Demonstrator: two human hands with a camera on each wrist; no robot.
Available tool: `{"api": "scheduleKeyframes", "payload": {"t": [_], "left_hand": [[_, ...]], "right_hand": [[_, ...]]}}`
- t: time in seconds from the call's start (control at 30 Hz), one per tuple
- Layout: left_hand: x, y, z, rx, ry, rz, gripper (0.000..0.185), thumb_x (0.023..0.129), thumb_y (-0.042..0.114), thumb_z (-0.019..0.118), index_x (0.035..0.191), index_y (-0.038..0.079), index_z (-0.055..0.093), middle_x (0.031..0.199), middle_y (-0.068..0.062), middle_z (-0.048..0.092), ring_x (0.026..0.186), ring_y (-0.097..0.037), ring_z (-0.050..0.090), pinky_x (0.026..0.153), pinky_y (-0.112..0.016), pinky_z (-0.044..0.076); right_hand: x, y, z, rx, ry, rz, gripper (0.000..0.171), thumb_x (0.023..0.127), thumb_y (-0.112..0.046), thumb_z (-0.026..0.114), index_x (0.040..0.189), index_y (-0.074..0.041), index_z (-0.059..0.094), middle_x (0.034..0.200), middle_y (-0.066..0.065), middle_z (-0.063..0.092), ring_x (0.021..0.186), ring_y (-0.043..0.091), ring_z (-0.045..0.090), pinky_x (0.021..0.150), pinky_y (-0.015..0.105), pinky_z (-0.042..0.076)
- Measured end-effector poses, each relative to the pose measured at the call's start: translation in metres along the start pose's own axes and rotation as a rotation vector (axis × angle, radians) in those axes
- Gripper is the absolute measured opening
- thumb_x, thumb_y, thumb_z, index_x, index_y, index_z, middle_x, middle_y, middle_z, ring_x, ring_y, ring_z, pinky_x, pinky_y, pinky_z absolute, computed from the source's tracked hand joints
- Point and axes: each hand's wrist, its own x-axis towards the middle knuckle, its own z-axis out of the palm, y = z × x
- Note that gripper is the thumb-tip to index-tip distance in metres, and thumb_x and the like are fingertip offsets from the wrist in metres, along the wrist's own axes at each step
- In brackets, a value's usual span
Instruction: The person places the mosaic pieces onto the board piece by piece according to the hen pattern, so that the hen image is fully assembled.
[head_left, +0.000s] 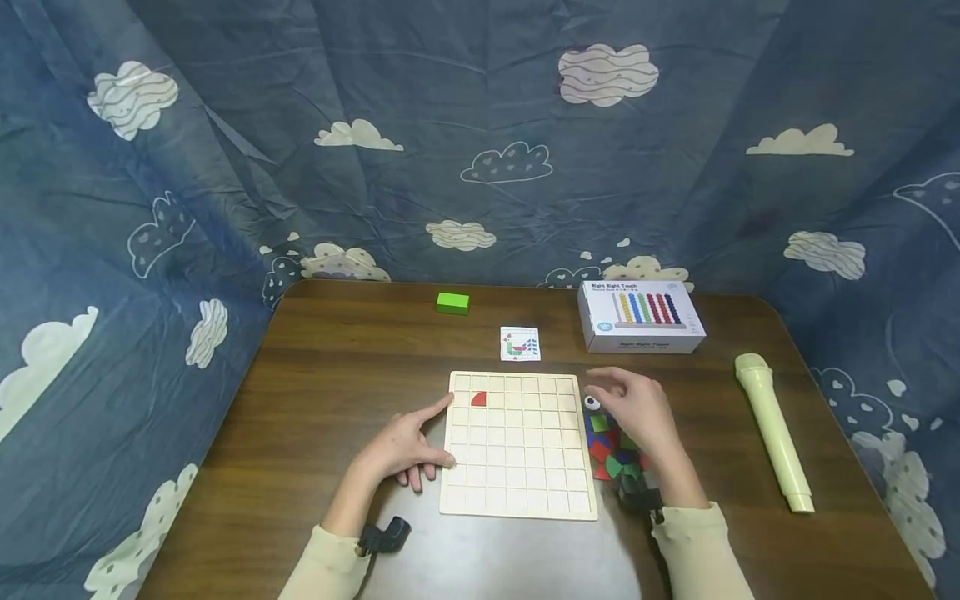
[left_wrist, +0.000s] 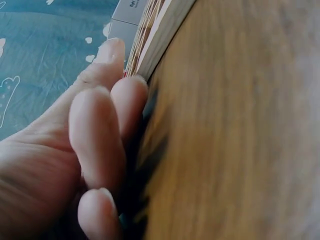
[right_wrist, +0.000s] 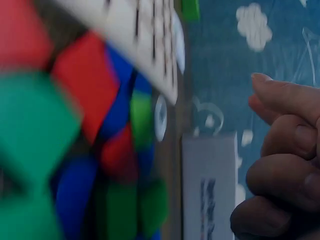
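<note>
A pale wooden grid board point(head_left: 517, 467) lies mid-table, and one red quarter-round piece point(head_left: 478, 399) sits in a cell near its top left. My left hand point(head_left: 435, 433) rests on the table with straight fingers point(left_wrist: 100, 125) against the board's left edge point(left_wrist: 162, 30). My right hand point(head_left: 615, 396) hovers with loosely curled fingers point(right_wrist: 280, 150) over a pile of red, green and blue pieces point(head_left: 609, 454) point(right_wrist: 75, 150) just right of the board. Nothing shows in that hand. A white round piece with a black dot point(head_left: 592, 403) lies under its fingertips.
A small pattern card point(head_left: 520, 343) lies behind the board. Further back are a green block point(head_left: 453, 302) and a white toy box point(head_left: 639, 315). A cream-coloured toy microphone point(head_left: 772, 429) lies at the right. Blue cloud-printed cloth surrounds the table point(head_left: 337, 358).
</note>
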Motion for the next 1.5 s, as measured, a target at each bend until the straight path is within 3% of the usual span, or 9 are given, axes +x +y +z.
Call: {"api": "scheduleKeyframes", "payload": {"t": [0.17,0.4,0.6,0.8,1.0,1.13,1.27,1.5], "left_hand": [[-0.002,0.001,0.000,0.015,0.020,0.006,0.106,0.080,0.028,0.094,0.166,0.041,0.034,0.058,-0.006,0.072,0.041,-0.020,0.068,0.036,-0.028,0.049],[-0.002,0.002,0.001,0.019,0.028,-0.003,0.104,0.081,0.026,0.093,0.166,0.041,0.034,0.058,-0.007,0.072,0.041,-0.019,0.068,0.035,-0.026,0.047],[-0.003,0.001,0.002,0.016,0.030,-0.006,0.104,0.081,0.026,0.093,0.166,0.040,0.035,0.057,-0.007,0.072,0.041,-0.019,0.068,0.035,-0.025,0.046],[-0.003,0.002,0.002,0.016,0.033,-0.004,0.103,0.082,0.025,0.093,0.166,0.040,0.035,0.057,-0.007,0.071,0.040,-0.019,0.067,0.035,-0.026,0.046],[-0.003,0.002,0.003,0.009,0.036,-0.013,0.104,0.080,0.025,0.094,0.165,0.041,0.036,0.057,-0.007,0.071,0.040,-0.019,0.067,0.035,-0.025,0.045],[-0.003,0.002,0.004,0.012,0.036,-0.014,0.104,0.080,0.025,0.094,0.165,0.041,0.036,0.057,-0.007,0.071,0.040,-0.018,0.067,0.035,-0.025,0.046],[-0.002,0.002,0.003,0.011,0.038,-0.010,0.104,0.081,0.026,0.094,0.166,0.040,0.035,0.057,-0.007,0.072,0.041,-0.019,0.068,0.035,-0.025,0.046],[-0.002,0.001,0.003,0.009,0.036,-0.009,0.105,0.081,0.027,0.094,0.166,0.042,0.035,0.058,-0.007,0.072,0.041,-0.019,0.068,0.035,-0.026,0.046]], "right_hand": [[0.001,0.021,-0.005,-0.085,-0.054,0.067,0.041,0.097,-0.037,0.077,0.127,-0.010,0.073,0.071,0.004,0.055,0.063,0.020,0.048,0.056,0.030,0.035],[0.005,0.026,0.008,-0.152,-0.097,0.088,0.047,0.092,-0.043,0.082,0.122,-0.008,0.074,0.084,0.007,0.068,0.076,0.023,0.057,0.065,0.033,0.041],[0.006,0.028,0.011,-0.176,-0.104,0.075,0.039,0.094,-0.033,0.082,0.123,-0.009,0.075,0.081,0.006,0.068,0.075,0.023,0.057,0.065,0.033,0.042],[0.007,0.027,0.012,-0.169,-0.129,0.088,0.049,0.094,-0.035,0.082,0.134,-0.010,0.071,0.082,0.007,0.066,0.075,0.022,0.056,0.066,0.033,0.042],[0.008,0.025,0.012,-0.180,-0.101,0.073,0.042,0.095,-0.034,0.080,0.127,-0.007,0.073,0.078,0.006,0.063,0.072,0.022,0.056,0.064,0.032,0.041],[0.006,0.011,0.008,-0.197,-0.056,0.031,0.042,0.094,-0.034,0.081,0.125,-0.006,0.075,0.071,0.004,0.059,0.067,0.021,0.053,0.061,0.032,0.038],[0.002,-0.023,0.010,-0.196,-0.019,-0.052,0.039,0.092,-0.034,0.083,0.121,-0.009,0.077,0.066,0.002,0.054,0.061,0.018,0.048,0.056,0.031,0.034],[-0.006,-0.082,0.050,-0.163,-0.066,-0.153,0.030,0.088,-0.032,0.087,0.113,-0.016,0.081,0.058,-0.003,0.051,0.054,0.013,0.043,0.050,0.028,0.030]]}}
